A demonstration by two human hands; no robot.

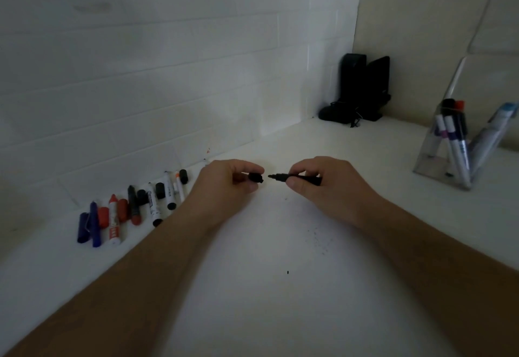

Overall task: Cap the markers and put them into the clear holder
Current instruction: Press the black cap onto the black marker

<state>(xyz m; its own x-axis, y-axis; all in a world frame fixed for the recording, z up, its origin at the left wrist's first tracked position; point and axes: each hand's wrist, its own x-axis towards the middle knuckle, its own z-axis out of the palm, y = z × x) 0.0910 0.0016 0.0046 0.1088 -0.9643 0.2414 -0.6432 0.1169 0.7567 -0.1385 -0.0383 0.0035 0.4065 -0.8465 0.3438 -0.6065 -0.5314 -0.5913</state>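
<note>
My right hand [323,185] grips a black marker [297,178] with its bare tip pointing left. My left hand [224,185] pinches a black cap [256,177], its opening facing the tip across a small gap. At the left, along the wall, lies a row of uncapped markers and loose caps [132,208] in blue, red, black and white. The clear holder [460,149] stands at the right with several capped markers leaning inside it.
The white table [266,286] meets a white brick wall at the back. A black device [359,90] with a cable sits in the far corner. Small dark specks mark the table in front of my hands.
</note>
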